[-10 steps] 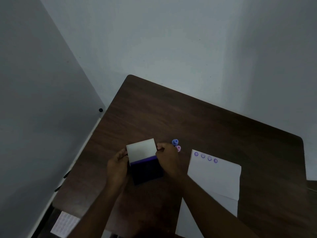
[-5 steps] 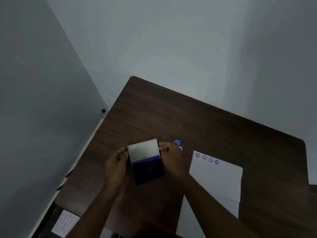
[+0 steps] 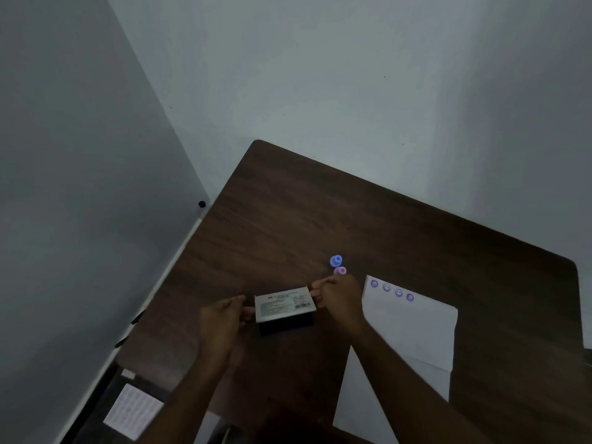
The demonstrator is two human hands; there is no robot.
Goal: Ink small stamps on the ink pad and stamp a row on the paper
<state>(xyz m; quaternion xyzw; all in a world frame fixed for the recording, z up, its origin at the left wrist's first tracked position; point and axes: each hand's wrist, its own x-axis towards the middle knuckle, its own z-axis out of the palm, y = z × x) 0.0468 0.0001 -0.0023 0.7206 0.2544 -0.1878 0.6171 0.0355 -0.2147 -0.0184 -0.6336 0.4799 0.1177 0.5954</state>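
Both hands on ink pad at worktop centre: left hand fingers pinch its left edge, right hand fingers its right. Lid looks nearly down, so prob. closing up. Paper, to the right, has 4 prints in a row; blue stamp & pink stamp sit just behind. Next: press lid flat w/o sliding base.

Ink pad lid bore printed lines and a barcode, too small to read. Paper showed four smiley stamps.

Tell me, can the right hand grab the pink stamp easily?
Probably yes. The right hand sits just in front of the pink stamp with nothing between, but its fingers must let go of the ink pad lid first.
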